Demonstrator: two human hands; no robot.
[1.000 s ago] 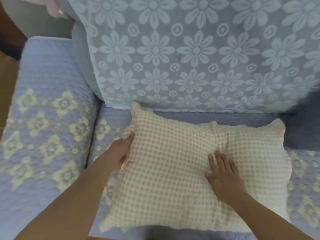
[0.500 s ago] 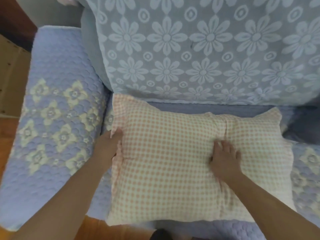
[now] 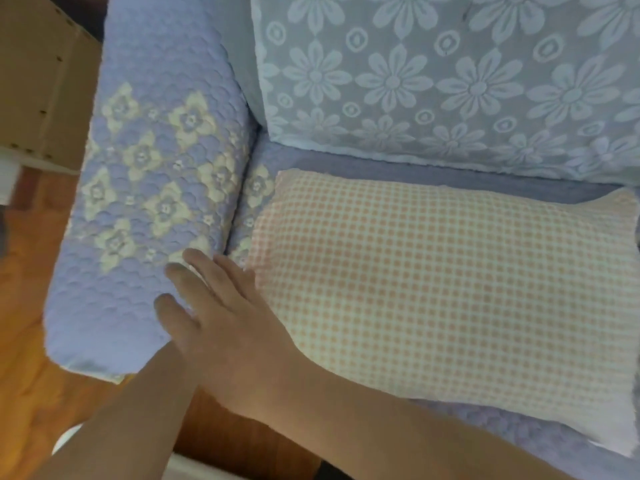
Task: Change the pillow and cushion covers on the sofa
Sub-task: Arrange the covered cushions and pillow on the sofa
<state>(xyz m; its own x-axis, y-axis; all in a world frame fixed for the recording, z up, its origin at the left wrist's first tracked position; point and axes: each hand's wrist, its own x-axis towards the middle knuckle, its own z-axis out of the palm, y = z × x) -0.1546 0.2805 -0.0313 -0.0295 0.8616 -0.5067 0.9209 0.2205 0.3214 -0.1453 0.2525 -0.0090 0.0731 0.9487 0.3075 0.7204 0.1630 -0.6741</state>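
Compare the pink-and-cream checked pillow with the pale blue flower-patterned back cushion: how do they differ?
The pink-and-cream checked pillow lies flat on the seat; the pale blue flower-patterned back cushion stands against the sofa back. The pillow shows small checks, the cushion large daisies. Both are soft fabric.

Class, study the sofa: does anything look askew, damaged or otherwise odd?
The checked pillow lies at a slant on the sofa seat, not square to the flowered back cushion. Its edges pinch inward and its corners stick out flat, so the cover looks loosely filled. No spill or tear shows.
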